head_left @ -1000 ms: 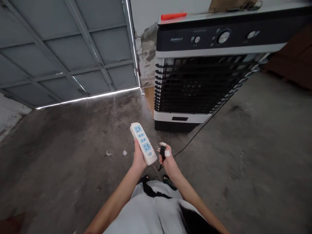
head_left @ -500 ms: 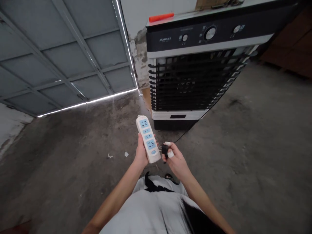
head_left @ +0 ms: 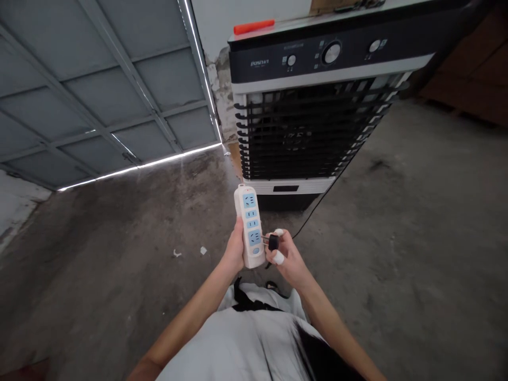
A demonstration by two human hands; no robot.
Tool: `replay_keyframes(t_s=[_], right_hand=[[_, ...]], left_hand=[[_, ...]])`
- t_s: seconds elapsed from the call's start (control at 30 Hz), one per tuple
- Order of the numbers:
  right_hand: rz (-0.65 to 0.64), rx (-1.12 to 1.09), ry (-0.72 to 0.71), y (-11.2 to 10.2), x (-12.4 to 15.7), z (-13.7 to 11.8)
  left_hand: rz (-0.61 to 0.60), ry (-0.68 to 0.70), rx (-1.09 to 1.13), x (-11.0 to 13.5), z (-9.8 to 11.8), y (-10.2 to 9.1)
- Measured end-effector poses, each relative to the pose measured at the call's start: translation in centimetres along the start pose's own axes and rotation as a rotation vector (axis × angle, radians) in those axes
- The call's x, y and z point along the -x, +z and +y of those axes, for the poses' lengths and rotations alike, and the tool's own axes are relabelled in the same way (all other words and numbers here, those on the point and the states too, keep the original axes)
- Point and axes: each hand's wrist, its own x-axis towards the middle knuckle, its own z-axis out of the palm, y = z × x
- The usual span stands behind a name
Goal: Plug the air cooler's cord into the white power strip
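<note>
A white power strip with light blue sockets is gripped along its left side by my left hand, its face turned up towards me. My right hand pinches a black plug just right of the strip's lower end. The plug's metal prongs point left at the strip's edge; they are outside the sockets. White wraps cover a thumb and a finger of that hand. From it a black cord runs up along the side of the air cooler.
The air cooler stands ahead, with knobs on its front panel and an orange-red stick on top. A grey metal door is at the left. Small white scraps lie on the concrete floor.
The power strip has shifted slightly right and turned more upright in my left hand's grip. The plug has tilted so that its prongs show more clearly. The view has moved a little right.
</note>
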Motion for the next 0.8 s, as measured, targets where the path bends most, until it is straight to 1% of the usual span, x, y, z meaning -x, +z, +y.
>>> replay_keyframes(t_s=[0.13,0.3,0.4,0.53,0.67,0.8], right_hand=[[0.022,0.152,-0.086,-0.7,-0.1,-0.1],[0.03,0.285,-0.29,-2.0,-0.4,-0.5],[0.002,0.406,-0.375,-2.7,-0.3,-0.5],[-0.007,0.554,-0.394,-3.1,0.0,-0.8],[-0.006,0.637,-0.44,-3.0,0.2,-1.3],[-0.003,0.694,-0.483,-2.8,0.3,-1.7]], left_hand=[[-0.016,-0.031,-0.03,-0.1,0.0,-0.2],[-0.047,-0.074,-0.108,-0.1,0.0,-0.1],[-0.055,-0.077,-0.118,-0.3,-0.1,-0.1],[-0.078,-0.061,-0.162,-0.6,-0.5,-0.5],[-0.072,-0.042,-0.202,-0.7,-0.8,-0.7],[-0.067,-0.031,-0.195,-0.5,-0.9,-0.6]])
